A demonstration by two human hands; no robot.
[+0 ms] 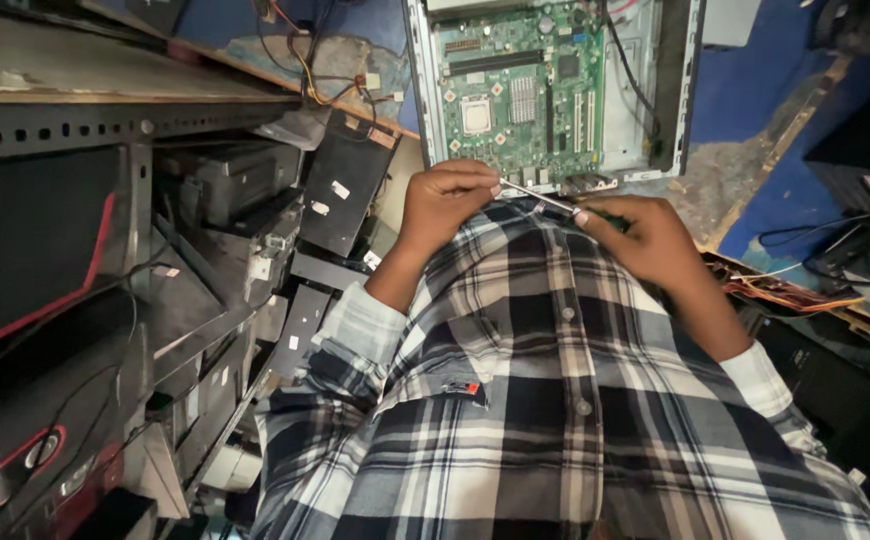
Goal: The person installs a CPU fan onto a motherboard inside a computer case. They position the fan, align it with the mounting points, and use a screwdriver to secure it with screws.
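You are holding a screwdriver [545,201] between both hands, just above the front of your plaid shirt [515,400]. Your left hand [445,205] is curling closed, its fingertips [485,178] pinching the tip end of the thin metal shaft. Your right hand [650,240] is wrapping around the handle end, which is mostly hidden inside the clenched grip, with only a dark sliver showing beside the fingers. The shaft is running at a slight tilt between the two hands, lower on the right-hand side.

Just beyond your hands, an opened desktop computer case [670,90] is lying on the blue work surface [755,90]. Its green motherboard [520,85] is facing up, with the square processor socket [475,115] showing near the middle of the board. The screwdriver is hovering near the case's closest edge, not touching it.

To your left, a stack of dark computer cases and metal panels [205,260] is filling a metal shelf rack [55,130]. To your right, loose cables [805,290] are lying along the edge of the bench.
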